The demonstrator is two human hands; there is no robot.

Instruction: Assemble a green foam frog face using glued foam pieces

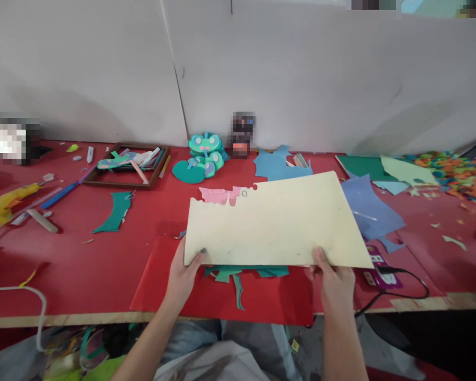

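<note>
Pale-yellow sheet (273,227), held level in both hands above the near middle of the red desk (83,270). The left hand (182,275) grips the near-left corner, thumb lying on the upper face and fingers hidden beneath; a dark mark shows at the thumbnail. The right hand (335,283) pinches the near edge toward its right end in the same manner, thumb uppermost. Both forearms extend forward from the body, well apart. White markings on the purple box (381,279), just beyond the sheet's near-right corner, are too small to read. The sheet is broad and matt, with a few dark specks, straight near and right edges, and a far edge notched along its left part, where a small oval outline and a pink scrap (216,196) appear. Green scraps (275,271) protrude below the near edge, over a red board (182,296).
</note>
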